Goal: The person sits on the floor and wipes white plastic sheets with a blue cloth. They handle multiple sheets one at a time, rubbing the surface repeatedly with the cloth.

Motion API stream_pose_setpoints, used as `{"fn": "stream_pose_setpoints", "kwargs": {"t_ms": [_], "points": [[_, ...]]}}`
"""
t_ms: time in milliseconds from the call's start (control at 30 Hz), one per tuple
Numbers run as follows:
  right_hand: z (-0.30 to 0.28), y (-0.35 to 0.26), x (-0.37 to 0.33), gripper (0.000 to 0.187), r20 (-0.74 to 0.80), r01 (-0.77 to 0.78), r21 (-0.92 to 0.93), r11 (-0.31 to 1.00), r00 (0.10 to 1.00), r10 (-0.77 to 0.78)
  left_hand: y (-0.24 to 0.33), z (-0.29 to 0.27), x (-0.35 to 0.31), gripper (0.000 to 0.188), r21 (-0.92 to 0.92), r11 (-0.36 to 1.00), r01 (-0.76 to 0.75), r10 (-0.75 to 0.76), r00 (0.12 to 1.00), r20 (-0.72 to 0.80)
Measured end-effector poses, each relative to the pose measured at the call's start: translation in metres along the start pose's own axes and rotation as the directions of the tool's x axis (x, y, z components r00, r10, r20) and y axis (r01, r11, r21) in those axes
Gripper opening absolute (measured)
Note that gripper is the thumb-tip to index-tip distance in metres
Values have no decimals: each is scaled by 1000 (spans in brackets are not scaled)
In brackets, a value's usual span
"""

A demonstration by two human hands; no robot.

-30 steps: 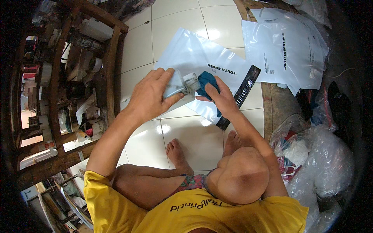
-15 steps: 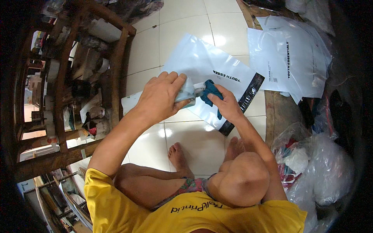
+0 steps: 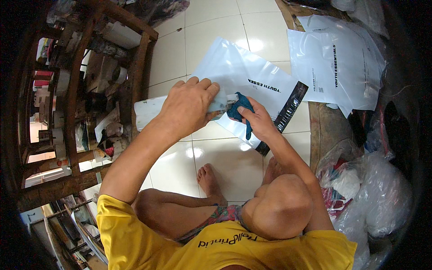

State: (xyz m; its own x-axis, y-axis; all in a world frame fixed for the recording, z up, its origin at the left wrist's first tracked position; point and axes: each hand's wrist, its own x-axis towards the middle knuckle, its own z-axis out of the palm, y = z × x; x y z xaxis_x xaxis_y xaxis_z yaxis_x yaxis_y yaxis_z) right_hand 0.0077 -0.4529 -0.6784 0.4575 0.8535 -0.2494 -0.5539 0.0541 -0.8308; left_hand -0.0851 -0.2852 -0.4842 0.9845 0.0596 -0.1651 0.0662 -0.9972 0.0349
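My left hand (image 3: 189,108) is wrapped over a whitish, translucent bottle (image 3: 150,113), which lies tipped on its side with its narrow neck toward the right. In my right hand (image 3: 259,120) a dark teal cloth (image 3: 237,108) is pinched against the mouth of the bottle, and a loose end of it dangles below my fingers. The cloth covers the tip of the neck. Beneath both hands a white plastic mailer bag (image 3: 225,63) with dark print and a black strip along one edge lies on the tiled floor.
More white mailer bags (image 3: 355,74) lie at the far right on a wooden edge. A wooden rack (image 3: 140,76) filled with assorted items stands on the left. Clear plastic bags (image 3: 382,193) bulge at the right, near my raised knee (image 3: 288,204).
Both hands have shifted slightly left, carrying the bottle and cloth. The cloth's loose end now hangs lower and further left of my right fingers.
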Motion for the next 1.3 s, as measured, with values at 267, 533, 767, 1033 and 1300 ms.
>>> {"fn": "stream_pose_setpoints", "kwargs": {"t_ms": [267,533,767,1033,1300], "points": [[4,4,2,36,8,-29,165,986,1000,28,-2,1,-1,54,10,1000,24,-24,999,45],[2,8,7,35,50,-72,223,972,997,63,-9,3,-3,54,-27,999,27,-26,998,55],[13,2,5,37,30,-128,334,934,992,125,-12,6,-6,52,-49,998,35,-32,998,55],[16,4,8,36,61,-154,338,929,988,142,-18,13,-12,52,-57,998,41,-39,998,41],[14,7,11,33,80,-182,320,930,983,164,-20,24,-20,54,-82,992,93,-89,995,46]]}}
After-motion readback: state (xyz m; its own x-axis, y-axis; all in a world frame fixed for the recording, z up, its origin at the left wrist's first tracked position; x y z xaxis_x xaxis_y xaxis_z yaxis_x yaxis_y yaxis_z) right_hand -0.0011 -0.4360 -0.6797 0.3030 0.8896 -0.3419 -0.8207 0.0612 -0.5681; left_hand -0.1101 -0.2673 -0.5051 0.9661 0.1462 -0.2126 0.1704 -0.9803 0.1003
